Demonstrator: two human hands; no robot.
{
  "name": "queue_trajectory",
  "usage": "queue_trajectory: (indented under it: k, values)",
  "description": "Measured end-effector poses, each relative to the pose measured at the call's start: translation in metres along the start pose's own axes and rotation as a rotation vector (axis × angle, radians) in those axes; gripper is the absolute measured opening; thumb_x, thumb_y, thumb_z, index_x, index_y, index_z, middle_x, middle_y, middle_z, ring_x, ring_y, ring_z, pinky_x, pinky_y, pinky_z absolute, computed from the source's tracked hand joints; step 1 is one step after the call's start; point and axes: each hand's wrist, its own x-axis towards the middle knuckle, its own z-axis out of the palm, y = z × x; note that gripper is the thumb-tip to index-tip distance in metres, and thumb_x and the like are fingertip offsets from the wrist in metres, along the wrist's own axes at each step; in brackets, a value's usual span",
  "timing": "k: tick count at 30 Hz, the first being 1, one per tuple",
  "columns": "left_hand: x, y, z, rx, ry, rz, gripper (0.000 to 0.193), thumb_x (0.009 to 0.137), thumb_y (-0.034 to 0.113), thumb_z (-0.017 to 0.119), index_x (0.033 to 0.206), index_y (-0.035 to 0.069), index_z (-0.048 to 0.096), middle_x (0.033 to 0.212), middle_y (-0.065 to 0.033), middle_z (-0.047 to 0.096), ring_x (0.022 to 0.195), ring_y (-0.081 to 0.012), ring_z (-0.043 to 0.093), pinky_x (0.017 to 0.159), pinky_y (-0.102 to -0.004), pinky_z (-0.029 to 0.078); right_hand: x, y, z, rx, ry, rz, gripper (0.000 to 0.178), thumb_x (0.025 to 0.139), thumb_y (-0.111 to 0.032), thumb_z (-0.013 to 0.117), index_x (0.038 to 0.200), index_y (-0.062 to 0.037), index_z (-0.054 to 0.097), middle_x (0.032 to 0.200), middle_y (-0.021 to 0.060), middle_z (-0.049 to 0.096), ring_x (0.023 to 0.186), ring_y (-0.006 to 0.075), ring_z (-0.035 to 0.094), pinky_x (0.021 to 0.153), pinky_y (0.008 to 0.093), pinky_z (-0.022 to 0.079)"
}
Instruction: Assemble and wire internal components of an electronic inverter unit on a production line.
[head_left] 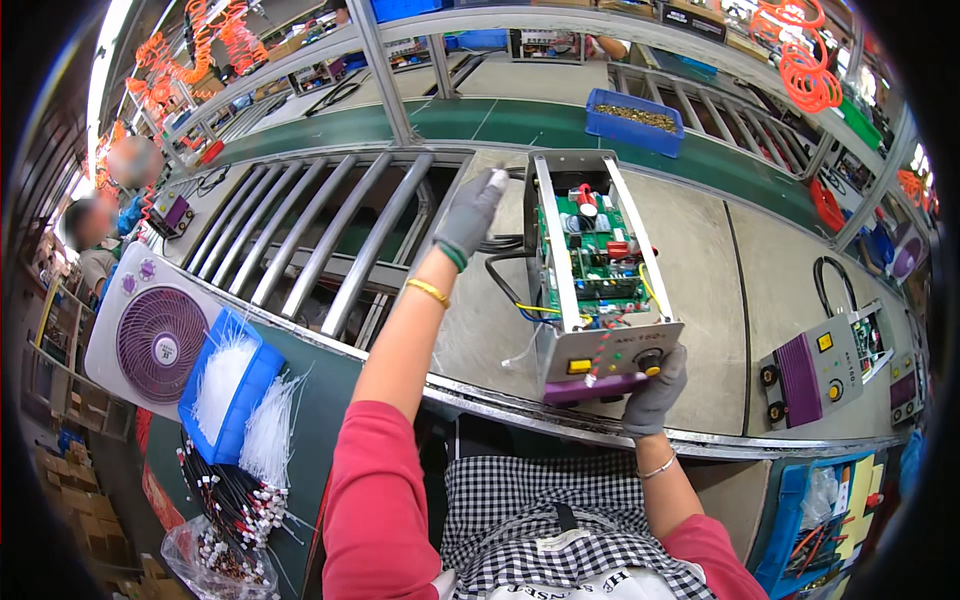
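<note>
An open-topped welding machine [597, 255] stands before me, its green circuit boards showing between two pale side rails. Its front panel carries a yellow switch, a black knob and a purple lower edge. My right hand [657, 393], in a grey glove, grips the panel's lower right corner below the knob. Beside the machine's far left side, my gloved left hand [468, 222] is raised with fingers stretched out and nothing visible in it. A black cable [500, 245] lies between that hand and the casing. Yellow and blue wires [535, 312] come out at the left side.
Metal rollers [330, 235] lie to the left. Nearer stand a purple-and-white fan [160, 345] and a blue bin [228, 400] of white cable ties, with wire bundles [225, 480] below. Another welding machine [815, 375] is at right; a blue bin [632, 122] of brass-coloured parts stands behind.
</note>
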Motion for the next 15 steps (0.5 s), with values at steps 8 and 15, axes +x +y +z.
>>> queue_trajectory:
  k: [8, 15]
  values:
    - [-0.031, 0.005, 0.036, 0.082, -0.169, -0.006, 0.053, 0.099, 0.047, 0.048, 0.119, -0.001, 0.061, 0.074, -0.0064, 0.059, 0.066, -0.0174, 0.058, 0.063, -0.0361, 0.048, 0.076, 0.048, -0.088, 0.000, 0.198, -0.123, 0.056, 0.100, -0.053, 0.038, 0.099, -0.0017, 0.061, 0.079, 0.0068, 0.061, 0.067, 0.0179, 0.059, 0.064, 0.0295, 0.048]
    - [-0.149, 0.037, 0.017, 0.053, -0.283, 0.157, 0.039, 0.096, 0.032, 0.055, 0.121, 0.003, 0.064, 0.085, -0.0139, 0.068, 0.073, -0.0151, 0.061, 0.069, -0.0320, 0.048, 0.168, 0.018, -0.133, 0.479, -0.136, 0.312, 0.063, 0.098, -0.059, 0.044, 0.110, 0.0004, 0.062, 0.061, 0.0023, 0.056, 0.053, 0.0163, 0.058, 0.050, 0.0265, 0.049]
